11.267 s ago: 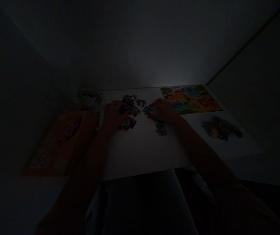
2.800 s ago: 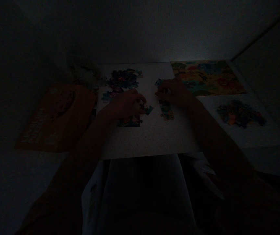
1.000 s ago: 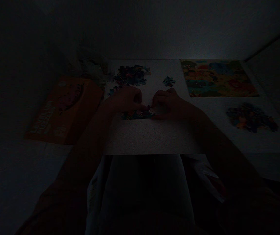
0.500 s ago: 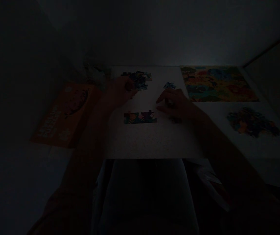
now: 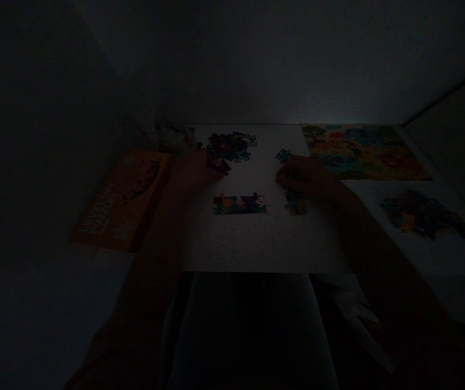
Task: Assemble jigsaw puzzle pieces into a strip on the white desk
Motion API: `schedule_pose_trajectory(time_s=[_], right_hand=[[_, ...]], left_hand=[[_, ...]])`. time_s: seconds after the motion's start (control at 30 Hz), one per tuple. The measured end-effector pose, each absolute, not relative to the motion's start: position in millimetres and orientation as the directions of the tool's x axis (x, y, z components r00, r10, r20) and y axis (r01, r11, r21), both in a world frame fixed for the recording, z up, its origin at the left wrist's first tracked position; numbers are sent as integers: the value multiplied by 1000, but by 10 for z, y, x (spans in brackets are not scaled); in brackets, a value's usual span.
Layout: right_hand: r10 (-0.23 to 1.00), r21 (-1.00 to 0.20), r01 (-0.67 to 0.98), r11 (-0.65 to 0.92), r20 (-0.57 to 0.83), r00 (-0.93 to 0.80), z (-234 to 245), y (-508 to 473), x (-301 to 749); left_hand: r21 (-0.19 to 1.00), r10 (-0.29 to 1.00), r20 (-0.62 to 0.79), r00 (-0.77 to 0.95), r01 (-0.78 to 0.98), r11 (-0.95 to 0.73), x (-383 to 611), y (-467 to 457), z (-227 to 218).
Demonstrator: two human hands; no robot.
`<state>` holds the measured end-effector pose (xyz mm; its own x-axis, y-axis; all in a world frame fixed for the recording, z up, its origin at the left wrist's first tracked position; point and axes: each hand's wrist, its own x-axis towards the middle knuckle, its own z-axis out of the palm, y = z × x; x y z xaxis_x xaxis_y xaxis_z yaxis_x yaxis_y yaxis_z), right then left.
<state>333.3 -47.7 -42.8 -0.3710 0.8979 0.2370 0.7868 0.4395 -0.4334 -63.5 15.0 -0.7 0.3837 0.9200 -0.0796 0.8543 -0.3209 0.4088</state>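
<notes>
Head view: a joined strip of jigsaw pieces (image 5: 239,204) lies flat near the middle of the white tabletop (image 5: 257,246), its long axis running left to right, roughly parallel to the near edge, with knobs pointing away from the person and its straight side nearest. Beyond its left end, the left hand (image 5: 192,169) reaches in with fingers loosely bent, a purple piece (image 5: 221,166) at the fingertips; whether it is gripped, I cannot tell. The right hand (image 5: 310,175) sits beyond the strip's right end, fingers curled and tips close together; the dimness hides whether they hold anything. It covers the far end of a shorter strip (image 5: 296,203) that runs toward the person, and a blue piece (image 5: 283,155) lies just past it. Farther out are a dark heap of loose pieces (image 5: 232,145), partly behind the left hand, an animal picture sheet (image 5: 373,154), a second heap (image 5: 427,215) at right and an orange puzzle box (image 5: 112,208) beside the left forearm.
</notes>
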Motion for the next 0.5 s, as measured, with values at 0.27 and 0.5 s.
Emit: schedule_pose_trajectory(time_s=[0.27, 0.5], right_hand=[[922, -472, 794, 384, 233, -308, -437, -416, 3527], [901, -517, 748, 417, 341, -267, -405, -443, 3357]], left_hand=[[442, 926, 9, 377, 829, -342, -556, 149, -8], [453, 760, 250, 600, 621, -640, -241, -47, 17]])
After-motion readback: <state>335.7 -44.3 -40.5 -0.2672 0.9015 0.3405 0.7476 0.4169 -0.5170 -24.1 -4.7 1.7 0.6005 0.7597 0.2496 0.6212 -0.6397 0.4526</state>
